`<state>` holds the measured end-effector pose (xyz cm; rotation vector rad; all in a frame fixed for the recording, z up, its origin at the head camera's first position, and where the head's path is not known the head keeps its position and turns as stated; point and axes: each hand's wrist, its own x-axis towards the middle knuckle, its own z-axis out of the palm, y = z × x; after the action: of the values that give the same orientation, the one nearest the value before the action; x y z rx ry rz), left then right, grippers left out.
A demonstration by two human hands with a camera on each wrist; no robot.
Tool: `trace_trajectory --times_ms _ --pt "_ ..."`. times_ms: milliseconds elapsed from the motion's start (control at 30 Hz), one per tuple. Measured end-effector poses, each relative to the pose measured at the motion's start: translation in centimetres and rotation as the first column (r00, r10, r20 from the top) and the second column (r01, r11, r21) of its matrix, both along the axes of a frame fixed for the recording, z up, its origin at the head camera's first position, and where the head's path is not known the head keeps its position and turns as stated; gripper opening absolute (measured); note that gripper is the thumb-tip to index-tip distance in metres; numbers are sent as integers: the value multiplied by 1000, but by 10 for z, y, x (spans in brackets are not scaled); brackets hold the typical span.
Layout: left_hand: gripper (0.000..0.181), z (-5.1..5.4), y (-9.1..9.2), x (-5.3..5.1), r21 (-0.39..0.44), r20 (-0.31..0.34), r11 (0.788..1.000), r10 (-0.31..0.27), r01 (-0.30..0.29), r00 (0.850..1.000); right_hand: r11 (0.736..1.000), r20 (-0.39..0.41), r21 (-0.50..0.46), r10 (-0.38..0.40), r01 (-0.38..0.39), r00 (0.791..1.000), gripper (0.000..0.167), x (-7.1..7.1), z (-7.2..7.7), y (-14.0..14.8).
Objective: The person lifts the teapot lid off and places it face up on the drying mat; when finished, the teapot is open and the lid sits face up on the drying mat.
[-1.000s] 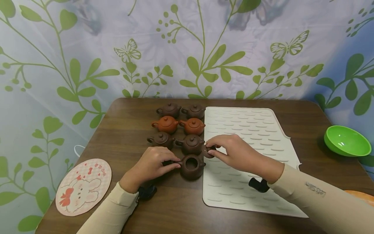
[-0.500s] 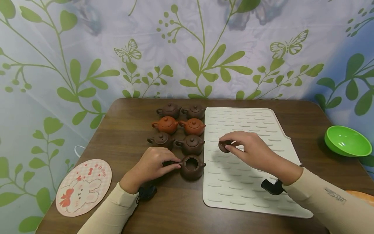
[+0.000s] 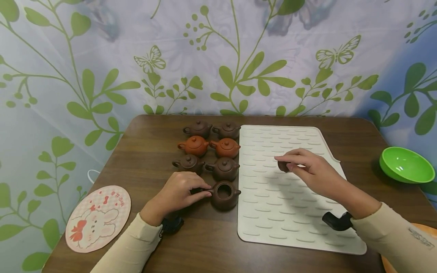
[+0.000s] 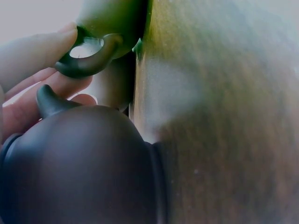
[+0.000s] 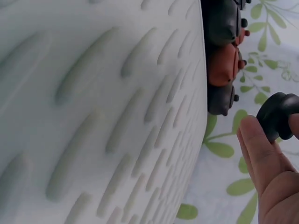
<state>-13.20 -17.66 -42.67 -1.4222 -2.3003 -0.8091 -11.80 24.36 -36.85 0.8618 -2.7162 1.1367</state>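
My left hand (image 3: 179,191) pinches the handle (image 4: 96,63) of a dark brown teapot (image 3: 223,201), which stands on the table with its top uncovered. Between the thumb and fingers of my right hand (image 3: 319,170) is a small dark lid (image 3: 283,166), held above the white mat. The right wrist view shows this lid (image 5: 274,114) by its round edge and knob. Beyond the uncovered teapot stand a dark lidded teapot (image 3: 223,172) and, to its left, another dark teapot (image 3: 189,165). That left one, its spout pointing upward, fills the bottom of the left wrist view.
Two orange teapots (image 3: 225,147) and two more dark ones (image 3: 198,129) sit in rows behind. A ridged white mat (image 3: 263,223) covers the table's (image 3: 201,242) middle right. A green bowl (image 3: 406,167) is at far right, a round rabbit-print mat (image 3: 99,218) at left.
My right hand has carried the lid rightward and slightly away from me, from beside the uncovered teapot to over the white mat. My left hand has stayed on the handle.
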Motion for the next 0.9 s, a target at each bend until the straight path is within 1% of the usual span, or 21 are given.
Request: trace_trajectory --times_ms 67,167,233,267,367,500,600,767,900 --pt "13 0 0 0 0 0 1000 0 0 1000 999 72 -35 4 -2 997 36 1 0 7" --pt "13 0 0 0 0 -3 1000 -1 1 1000 996 182 -83 4 12 983 35 3 2 15" --pt "12 0 0 0 -1 -3 1000 0 0 1000 995 230 -94 -7 29 973 37 5 4 20" --pt "12 0 0 0 -1 -3 1000 0 0 1000 995 241 -96 -17 41 970 39 5 5 23" --pt "12 0 0 0 -3 -2 1000 0 0 1000 991 240 -103 -61 88 969 44 5 7 28" --pt "13 1 0 0 -7 0 1000 4 -4 1000 975 253 -183 -79 127 964 54 3 7 33" --pt "13 2 1 0 -9 0 1000 8 -8 1000 965 270 -206 -102 161 957 57 3 5 37" --pt "13 3 1 0 -9 1 1000 9 -9 1000 966 280 -153 -162 210 946 49 4 2 41" --pt "13 3 1 1 -7 2 1000 10 -10 1000 970 269 -52 -214 236 939 46 6 0 43"
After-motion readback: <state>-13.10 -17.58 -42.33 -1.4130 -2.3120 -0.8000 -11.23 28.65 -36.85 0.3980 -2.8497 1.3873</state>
